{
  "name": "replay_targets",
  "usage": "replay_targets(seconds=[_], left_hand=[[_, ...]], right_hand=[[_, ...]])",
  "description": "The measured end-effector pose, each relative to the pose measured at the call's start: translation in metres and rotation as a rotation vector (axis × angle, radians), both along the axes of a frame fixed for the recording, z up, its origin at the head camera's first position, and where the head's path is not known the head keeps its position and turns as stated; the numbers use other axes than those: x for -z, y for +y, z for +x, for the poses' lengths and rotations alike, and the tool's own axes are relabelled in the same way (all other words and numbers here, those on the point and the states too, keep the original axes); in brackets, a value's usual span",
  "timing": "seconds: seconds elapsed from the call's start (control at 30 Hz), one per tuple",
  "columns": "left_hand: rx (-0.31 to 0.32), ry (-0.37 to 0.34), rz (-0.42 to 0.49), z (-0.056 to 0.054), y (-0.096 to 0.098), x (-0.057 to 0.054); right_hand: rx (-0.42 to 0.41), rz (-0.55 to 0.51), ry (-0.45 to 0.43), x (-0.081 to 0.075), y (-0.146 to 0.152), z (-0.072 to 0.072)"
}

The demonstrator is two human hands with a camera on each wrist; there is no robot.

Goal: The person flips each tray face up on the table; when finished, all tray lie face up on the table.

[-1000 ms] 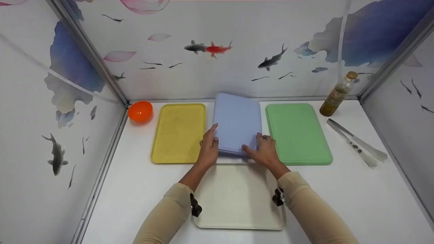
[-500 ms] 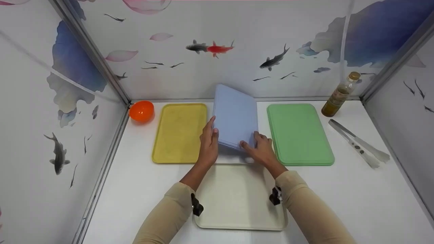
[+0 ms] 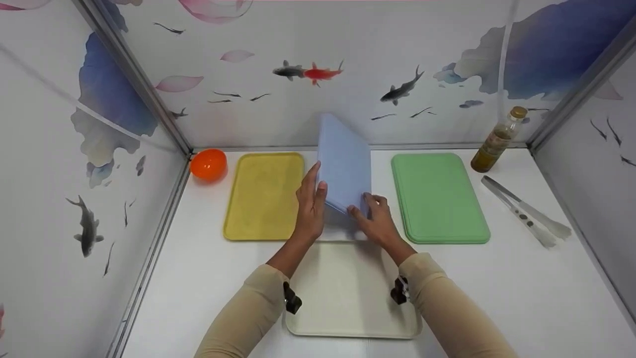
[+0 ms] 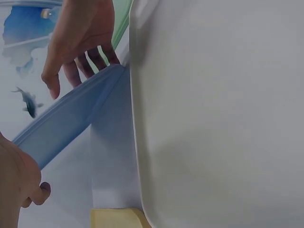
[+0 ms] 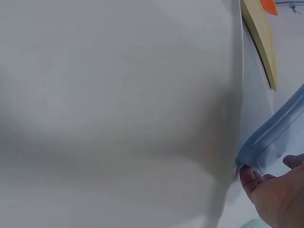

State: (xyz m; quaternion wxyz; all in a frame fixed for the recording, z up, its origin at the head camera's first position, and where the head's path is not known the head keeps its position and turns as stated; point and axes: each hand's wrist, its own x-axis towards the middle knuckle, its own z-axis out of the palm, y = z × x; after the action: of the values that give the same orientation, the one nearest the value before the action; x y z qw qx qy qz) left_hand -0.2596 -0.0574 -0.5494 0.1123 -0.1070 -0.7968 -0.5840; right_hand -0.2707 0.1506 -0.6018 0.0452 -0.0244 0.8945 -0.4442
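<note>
- Left sleeve (image 3: 236, 313), 7 o'clock: plain beige, wide left cuff (image 3: 267, 274).
- Right sleeve (image 3: 459, 311), 5 o'clock: same beige, wide right cuff (image 3: 422, 267).
- Left wrist camera (image 3: 292, 299), left cuff's 4 o'clock: black, blocky.
- Right wrist camera (image 3: 398, 292), right cuff's 8 o'clock: black, silvery detail.

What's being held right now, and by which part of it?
The blue tray, held tilted: left hand on its left edge, right hand at its near right corner.

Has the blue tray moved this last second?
Yes: in the head view, the blue tray has tipped farther up, its top corner nearer the painted red fish.
</note>
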Motion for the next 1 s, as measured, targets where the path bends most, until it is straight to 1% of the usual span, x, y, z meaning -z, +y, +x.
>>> replay_targets(seconds=[0.1, 0.2, 0.33, 0.4, 0.43, 0.57, 0.67, 0.7, 0.73, 0.77, 0.9, 0.97, 1.0], left_hand=[[-0.001, 0.021, -0.02, 0.001, 0.003, -0.004], [-0.006, 0.033, -0.035, 0.002, 0.006, -0.007], [-0.004, 0.048, -0.028, 0.003, 0.009, -0.013], [0.004, 0.055, -0.024, 0.003, 0.011, -0.016], [0.009, 0.057, -0.022, 0.003, 0.012, -0.018], [0.022, 0.059, -0.021, 0.003, 0.015, -0.023], [0.028, 0.062, -0.021, 0.004, 0.017, -0.025], [0.031, 0.063, -0.021, 0.004, 0.018, -0.026], [0.035, 0.069, -0.024, 0.004, 0.019, -0.026], [0.038, 0.073, -0.028, 0.004, 0.019, -0.027], [0.051, 0.083, -0.035, 0.004, 0.022, -0.028], [0.054, 0.078, -0.034, 0.004, 0.023, -0.029], [0.055, 0.071, -0.033, 0.004, 0.024, -0.029]], right_hand=[[-0.004, 0.0, 0.015, 0.0, -0.004, 0.0], [-0.012, -0.022, 0.024, -0.001, -0.007, 0.001], [-0.031, -0.061, 0.042, -0.001, -0.009, 0.001], [-0.042, -0.088, 0.061, 0.002, -0.01, 0.0], [-0.047, -0.097, 0.069, 0.004, -0.01, -0.001], [-0.054, -0.11, 0.131, 0.033, -0.008, -0.014], [-0.037, -0.104, 0.167, 0.055, -0.007, -0.022], [-0.036, -0.124, 0.157, 0.055, -0.008, -0.022], [-0.047, -0.14, 0.161, 0.05, -0.008, -0.017], [-0.04, -0.145, 0.161, 0.051, -0.008, -0.018], [-0.043, -0.14, 0.143, 0.057, -0.008, -0.023], [-0.036, -0.123, 0.132, 0.071, -0.007, -0.032], [-0.041, -0.121, 0.133, 0.07, -0.007, -0.032]])
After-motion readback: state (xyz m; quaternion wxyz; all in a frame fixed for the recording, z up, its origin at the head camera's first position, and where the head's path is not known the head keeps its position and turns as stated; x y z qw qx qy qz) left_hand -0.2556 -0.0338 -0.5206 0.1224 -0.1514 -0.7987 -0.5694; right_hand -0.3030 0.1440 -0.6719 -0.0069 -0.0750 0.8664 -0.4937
